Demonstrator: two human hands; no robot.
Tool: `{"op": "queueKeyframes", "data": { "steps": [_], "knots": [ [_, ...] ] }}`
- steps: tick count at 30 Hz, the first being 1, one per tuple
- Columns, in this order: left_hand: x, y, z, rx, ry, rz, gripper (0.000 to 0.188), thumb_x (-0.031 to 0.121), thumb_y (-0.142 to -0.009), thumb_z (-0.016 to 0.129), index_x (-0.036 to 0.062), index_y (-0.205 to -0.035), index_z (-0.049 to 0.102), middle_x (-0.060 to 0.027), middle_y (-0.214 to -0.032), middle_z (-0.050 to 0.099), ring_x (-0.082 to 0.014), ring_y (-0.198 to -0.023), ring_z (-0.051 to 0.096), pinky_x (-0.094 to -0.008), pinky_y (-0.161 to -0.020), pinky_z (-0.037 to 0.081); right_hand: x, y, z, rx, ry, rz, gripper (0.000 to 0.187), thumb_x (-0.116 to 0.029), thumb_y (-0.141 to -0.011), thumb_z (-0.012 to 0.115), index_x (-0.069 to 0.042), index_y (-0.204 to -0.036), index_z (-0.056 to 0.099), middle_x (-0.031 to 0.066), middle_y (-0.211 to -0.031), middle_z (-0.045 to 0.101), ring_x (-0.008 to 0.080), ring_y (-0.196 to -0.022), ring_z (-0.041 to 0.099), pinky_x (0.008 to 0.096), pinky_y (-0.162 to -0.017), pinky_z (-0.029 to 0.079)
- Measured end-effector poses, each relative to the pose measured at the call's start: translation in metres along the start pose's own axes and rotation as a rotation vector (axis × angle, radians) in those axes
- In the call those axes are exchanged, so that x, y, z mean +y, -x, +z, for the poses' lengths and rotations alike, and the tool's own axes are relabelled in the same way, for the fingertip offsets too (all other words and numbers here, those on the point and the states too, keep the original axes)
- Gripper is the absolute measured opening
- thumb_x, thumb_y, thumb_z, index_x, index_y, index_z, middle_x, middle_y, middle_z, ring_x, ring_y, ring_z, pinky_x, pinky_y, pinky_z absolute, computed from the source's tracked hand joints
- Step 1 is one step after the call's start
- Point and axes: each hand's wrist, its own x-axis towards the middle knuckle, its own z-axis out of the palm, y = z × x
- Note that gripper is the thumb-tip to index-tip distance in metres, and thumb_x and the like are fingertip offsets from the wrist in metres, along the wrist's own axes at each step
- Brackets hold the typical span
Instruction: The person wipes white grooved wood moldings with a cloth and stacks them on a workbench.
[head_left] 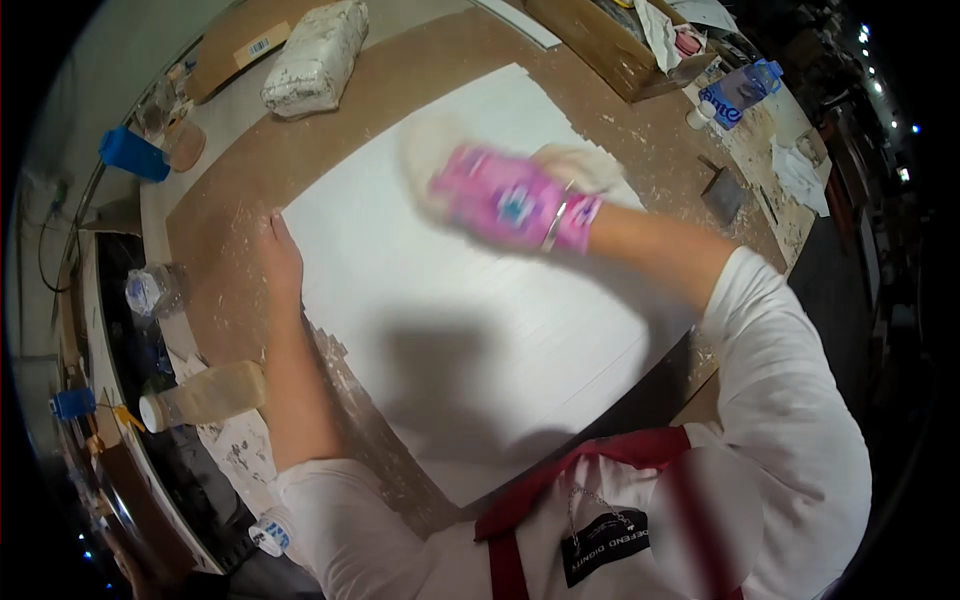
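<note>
A large white panel (540, 340) with jagged, stepped side edges lies on the brown board-covered table in front of me. My right hand (505, 200), in a pink patterned glove with a band at the wrist, is blurred over the panel's upper middle. Closed in it is a pale beige cloth (425, 165), pressed to the white surface; part of the cloth also shows beyond the glove's far side. Along the panel's left edge, near its upper left corner, rests my bare left hand (283, 252), seen side-on with its fingers extended against the edge.
A wrapped white block (316, 60) and a blue cup (134, 153) stand at the far left. Nearer are a bottle of yellowish liquid (205, 395) and a clear bottle (152, 290). At the right are a cardboard box (620, 50), a blue-labelled bottle (738, 95) and a scraper (720, 192).
</note>
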Motion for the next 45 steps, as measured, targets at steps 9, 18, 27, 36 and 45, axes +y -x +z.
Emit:
{"op": "queueKeyframes", "data": {
  "steps": [9,18,27,36,45],
  "knots": [
    [0.017,-0.007,0.014,0.039,-0.037,0.113,0.028,0.019,-0.100,0.043,-0.0034,-0.106,0.060,-0.0217,-0.097,0.064,-0.0358,-0.090,0.062,-0.0403,-0.082,0.047,0.117,0.108,-0.036,0.184,0.368,0.157,0.012,-0.020,-0.098,0.049,-0.013,-0.096,0.059,0.0040,-0.087,0.062,0.0154,-0.079,0.062,0.0297,-0.068,0.054],
    [0.101,0.034,-0.002,-0.010,-0.565,0.492,0.040,0.028,-0.096,0.050,0.0075,-0.130,0.052,-0.0159,-0.139,0.047,-0.0333,-0.131,0.040,-0.0537,-0.103,0.034,-0.042,0.094,0.059,0.155,-0.015,0.021,0.014,-0.019,-0.088,0.056,-0.012,-0.100,0.058,0.0112,-0.089,0.060,0.0286,-0.083,0.062,0.0433,-0.064,0.050],
    [0.099,0.077,-0.009,-0.266,-0.423,0.278,0.058,0.039,-0.100,0.044,0.0107,-0.149,0.031,-0.0124,-0.154,0.030,-0.0303,-0.142,0.028,-0.0475,-0.116,0.020,0.144,0.230,-0.058,-0.061,0.293,0.686,0.036,-0.020,-0.094,0.051,-0.008,-0.128,0.053,0.0166,-0.121,0.058,0.0313,-0.117,0.055,0.0357,-0.102,0.042],
    [0.113,0.150,-0.028,-0.062,0.732,-0.473,0.069,0.055,-0.102,0.025,0.0079,-0.152,0.025,-0.0036,-0.154,0.032,-0.0192,-0.138,0.033,-0.0328,-0.115,0.023,0.126,0.158,-0.018,-0.082,-0.048,0.682,0.048,-0.022,-0.096,0.047,-0.005,-0.140,0.043,0.0179,-0.142,0.045,0.0316,-0.131,0.044,0.0353,-0.110,0.035],
    [0.114,0.155,-0.027,-0.013,0.427,-0.208,0.065,0.045,-0.101,0.041,0.0057,-0.151,0.025,-0.0089,-0.155,0.029,-0.0261,-0.141,0.029,-0.0366,-0.116,0.023,0.126,0.137,-0.064,-0.086,0.193,0.635,0.048,-0.022,-0.094,0.046,-0.006,-0.139,0.044,0.0176,-0.143,0.042,0.0300,-0.130,0.045,0.0348,-0.113,0.034]
  ]
}}
